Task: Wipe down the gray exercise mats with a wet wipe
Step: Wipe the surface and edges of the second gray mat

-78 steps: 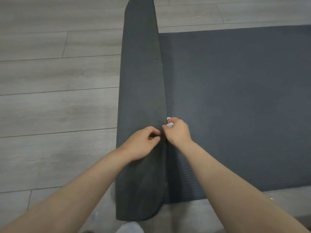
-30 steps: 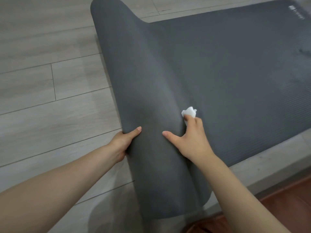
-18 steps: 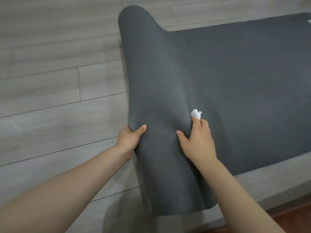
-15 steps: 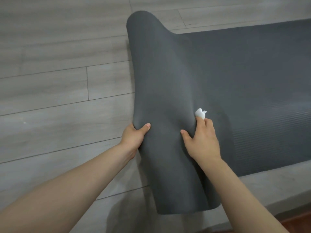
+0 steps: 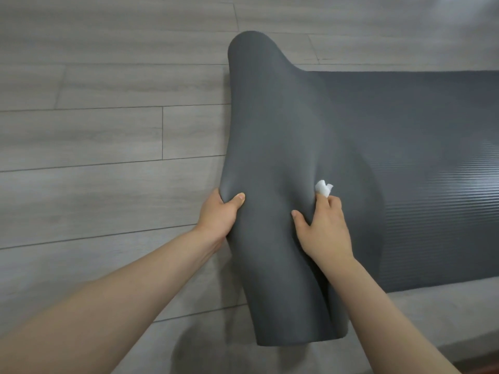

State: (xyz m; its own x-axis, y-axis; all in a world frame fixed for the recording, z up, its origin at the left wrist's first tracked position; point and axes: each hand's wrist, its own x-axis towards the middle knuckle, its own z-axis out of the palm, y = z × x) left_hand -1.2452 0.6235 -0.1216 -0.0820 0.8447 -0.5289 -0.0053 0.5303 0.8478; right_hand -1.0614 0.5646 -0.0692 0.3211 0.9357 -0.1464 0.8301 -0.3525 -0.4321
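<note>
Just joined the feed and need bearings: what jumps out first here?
The lifted end of the dark gray foam exercise mat stands up mid-frame, folded back over its ribbed flat part on the pale wood-plank floor. The left hand grips its left edge; the right hand pinches it with a crumpled white wet wipe.

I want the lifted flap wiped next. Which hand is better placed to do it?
Right. The right hand already holds the wet wipe against the gray mat, while the left hand grips the flap's left edge, propping it up.
</note>
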